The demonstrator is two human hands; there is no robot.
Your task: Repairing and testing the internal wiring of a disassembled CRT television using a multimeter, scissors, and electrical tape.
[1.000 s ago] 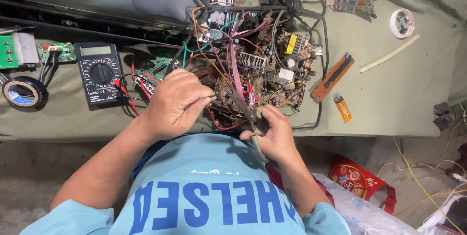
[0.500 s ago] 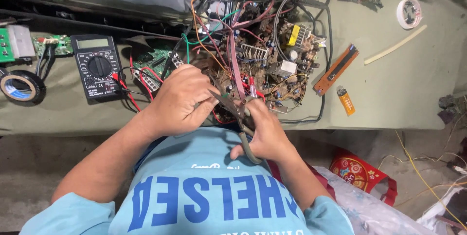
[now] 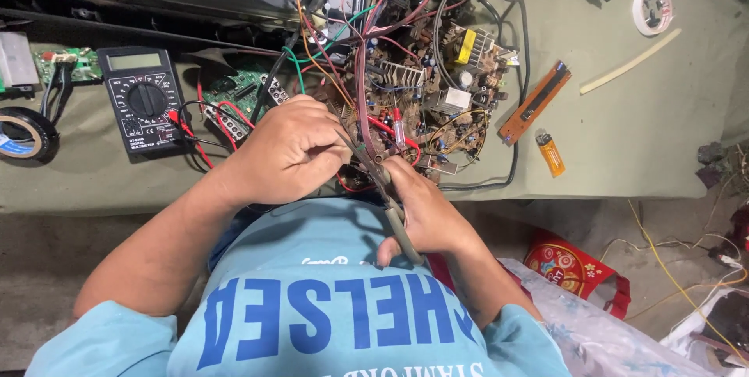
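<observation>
Fingers of the left hand (image 3: 290,151) pinch wiring; the right hand (image 3: 421,209) grips grey-handled scissors (image 3: 388,190) at the brown wire-tangled circuit board (image 3: 406,88), twelve o'clock. A slip could nick neighbouring wires.

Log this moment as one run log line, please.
left hand: pinching wires | right hand: gripping pliers | under hands: circuit board | multimeter: beside left hand
</observation>
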